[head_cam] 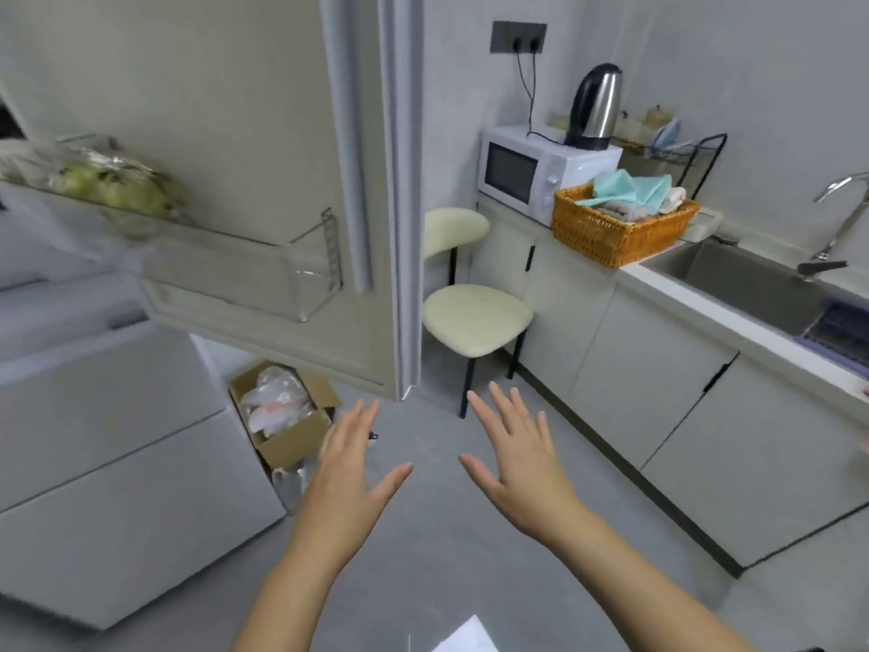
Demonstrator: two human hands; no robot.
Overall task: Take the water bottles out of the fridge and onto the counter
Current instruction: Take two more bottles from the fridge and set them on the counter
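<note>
Both left hand (350, 482) & right hand (519, 468) empty, fingers (501, 407) spread; door shelf (282, 270): green fruit (117, 190), maybe pears; basket (606, 237) w/ cloths (630, 190)

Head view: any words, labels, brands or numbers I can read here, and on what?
No text can be read.
Microwave: control-panel marks too small and blurred.
Kettle, fridge door, cardboard box: no text visible.

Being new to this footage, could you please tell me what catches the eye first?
The left hand and right hand spread open, low in the middle. The open fridge door fills the upper left, with green produce in its shelf; an orange basket sits on the counter at right.
</note>
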